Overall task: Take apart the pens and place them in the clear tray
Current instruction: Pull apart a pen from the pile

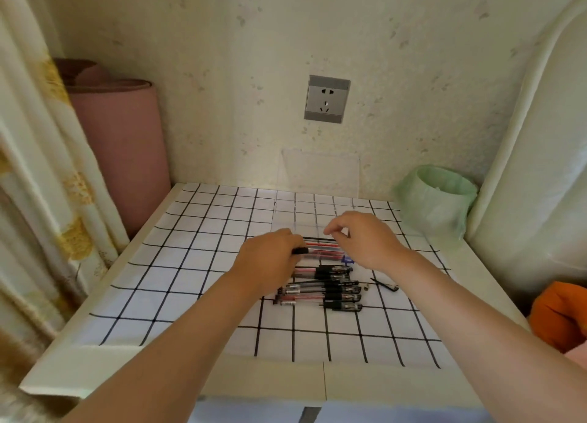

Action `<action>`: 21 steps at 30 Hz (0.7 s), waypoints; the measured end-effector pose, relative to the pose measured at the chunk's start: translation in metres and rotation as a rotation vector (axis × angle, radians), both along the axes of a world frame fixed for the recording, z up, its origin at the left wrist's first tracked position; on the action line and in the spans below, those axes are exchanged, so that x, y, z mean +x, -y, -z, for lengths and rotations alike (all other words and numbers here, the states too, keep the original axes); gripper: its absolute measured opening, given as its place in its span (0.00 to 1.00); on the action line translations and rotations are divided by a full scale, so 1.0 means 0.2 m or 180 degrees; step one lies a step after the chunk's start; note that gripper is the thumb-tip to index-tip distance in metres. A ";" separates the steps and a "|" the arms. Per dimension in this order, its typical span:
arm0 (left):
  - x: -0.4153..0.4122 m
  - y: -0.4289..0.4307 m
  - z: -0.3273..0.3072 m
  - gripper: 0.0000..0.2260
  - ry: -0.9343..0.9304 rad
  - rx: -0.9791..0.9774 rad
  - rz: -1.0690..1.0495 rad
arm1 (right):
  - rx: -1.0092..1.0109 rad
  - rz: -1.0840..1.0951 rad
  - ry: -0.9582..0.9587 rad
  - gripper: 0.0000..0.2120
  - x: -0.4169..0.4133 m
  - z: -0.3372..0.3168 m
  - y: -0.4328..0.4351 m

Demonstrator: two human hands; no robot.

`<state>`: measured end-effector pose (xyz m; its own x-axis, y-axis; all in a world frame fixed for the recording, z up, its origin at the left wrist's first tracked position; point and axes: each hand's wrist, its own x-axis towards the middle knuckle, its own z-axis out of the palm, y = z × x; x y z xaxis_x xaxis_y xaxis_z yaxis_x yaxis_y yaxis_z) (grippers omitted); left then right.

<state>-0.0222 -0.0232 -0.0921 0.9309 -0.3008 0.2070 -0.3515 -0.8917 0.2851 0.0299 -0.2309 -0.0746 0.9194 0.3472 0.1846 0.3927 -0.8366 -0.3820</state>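
Several black-capped pens [324, 291] lie side by side on the checked tablecloth [178, 264]. Behind them stands the clear tray [286, 216] with red and black refills and barrels [320, 248] in its near part. My left hand [270, 264] is closed on a pen part with a black tip [300, 250] at the tray's left front. My right hand [362, 238] hovers over the tray's right front, fingers pinched together; whether they hold something is unclear. A blue cap [347, 259] lies under my right hand. A small metal tip [367, 287] and a black clip piece [384, 285] lie right of the pens.
A green-lined bin [438, 200] stands at the back right corner. A rolled pink mat [127, 156] leans at the left beside a curtain [38, 168]. The tray's clear lid [317, 171] leans on the wall under a socket [327, 98]. An orange cloth [559, 314] lies at the right.
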 end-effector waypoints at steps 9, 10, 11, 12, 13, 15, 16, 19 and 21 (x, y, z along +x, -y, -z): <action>0.08 -0.10 0.06 0.14 0.0122 -0.0030 -0.0162 | -0.1863 -0.0363 -0.0081 0.14 0.22 0.01 -0.18; 0.09 -0.11 0.06 0.15 0.0082 0.0006 -0.0170 | -0.1994 -0.0375 -0.0022 0.14 0.23 0.01 -0.18; 0.10 -0.11 0.06 0.15 0.0041 0.0019 -0.0179 | -0.2089 -0.0368 0.0042 0.13 0.24 0.02 -0.19; 0.10 -0.11 0.06 0.16 0.0009 0.0012 -0.0188 | -0.2150 -0.0347 0.0095 0.13 0.25 0.02 -0.19; 0.11 -0.11 0.06 0.16 -0.0008 0.0002 -0.0196 | -0.2189 -0.0318 0.0117 0.12 0.25 0.02 -0.20; 0.11 -0.10 0.06 0.17 0.0000 0.0006 -0.0216 | -0.2241 -0.0264 0.0093 0.11 0.26 0.02 -0.21; 0.12 -0.10 0.06 0.17 0.0007 0.0011 -0.0220 | -0.2270 -0.0235 0.0066 0.10 0.26 0.02 -0.21; 0.12 -0.11 0.06 0.18 0.0027 0.0024 -0.0218 | -0.2364 -0.0172 -0.0031 0.08 0.26 0.03 -0.21; 0.12 -0.12 0.05 0.17 0.0098 0.0005 -0.0235 | -0.2389 -0.0172 -0.0069 0.08 0.26 0.03 -0.22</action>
